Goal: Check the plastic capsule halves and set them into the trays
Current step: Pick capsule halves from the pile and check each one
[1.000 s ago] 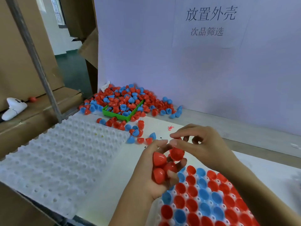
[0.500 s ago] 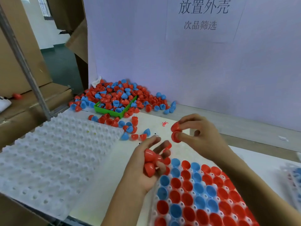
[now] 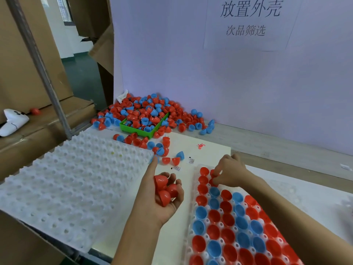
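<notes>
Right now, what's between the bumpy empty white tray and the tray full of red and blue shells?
In the head view, the left hand gripping red plastic capsule halves, over bare white tabletop.

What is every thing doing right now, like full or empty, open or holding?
Left hand: palm up, cupping three red halves.
Right hand: fingers pressing a red half into the filled tray.
Filled tray: mostly full, cups facing up.
White tray: empty.
Green bin: overflowing with halves.
</notes>
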